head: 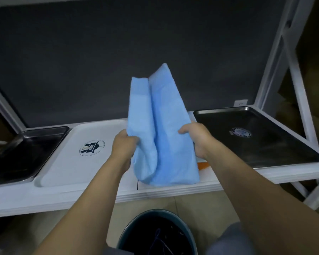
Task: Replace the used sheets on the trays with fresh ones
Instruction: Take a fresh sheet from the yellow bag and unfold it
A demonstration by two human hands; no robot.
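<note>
Head view.
- Sheet (162,126): blue, off the trays, held in the air over the front of the shelf (81,197). It is bunched into two upright folds, and the lower end hangs near the shelf edge.
- Left grip (124,144): fingers curled round the left fold's edge.
- Right grip (197,138): clamps the right side, thumb on the front.
- White tray (66,162): bare, logo showing, behind the left grip.
- Dark tray (274,150): on the right, also bare.
- Bin (136,223): on the floor, straight under the hands.

Used or fresh, I cannot tell.
- If used, the tidy way is to gather the folds tighter and let the sheet fall straight into the bin, without letting the hanging end drag across the white tray.
- If fresh, slide each grip out to a corner and draw them apart until the folds open. Then land the far edge on the tray's back rim first and lower it toward the front. Thin stuff like this will likely cling and crease if dropped in a heap.
</note>
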